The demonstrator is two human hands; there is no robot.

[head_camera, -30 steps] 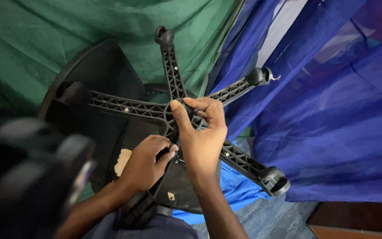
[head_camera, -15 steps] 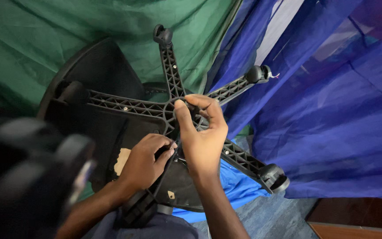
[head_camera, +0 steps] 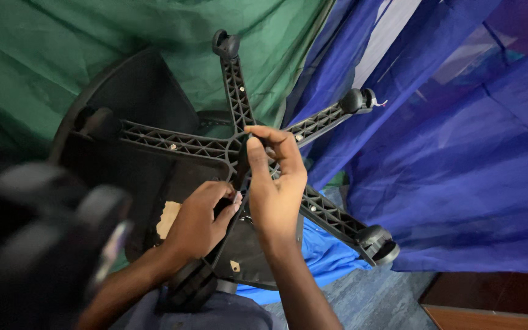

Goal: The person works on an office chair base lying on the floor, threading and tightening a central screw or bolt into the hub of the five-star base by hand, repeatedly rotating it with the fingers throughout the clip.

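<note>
Green cloth is hanging at the left, behind an upturned black plastic five-armed chair base with castors. Left hand is curling its fingers around the lower arm of that base beside a small tan label. Right hand is pinching the hub, thumb and fingers nearly closed. Blue sheer cloth is draping at the right.

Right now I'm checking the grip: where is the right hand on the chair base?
In the head view the right hand sits at the centre of the black chair base, fingers curled over its hub, with the left hand just below and beside it.
</note>
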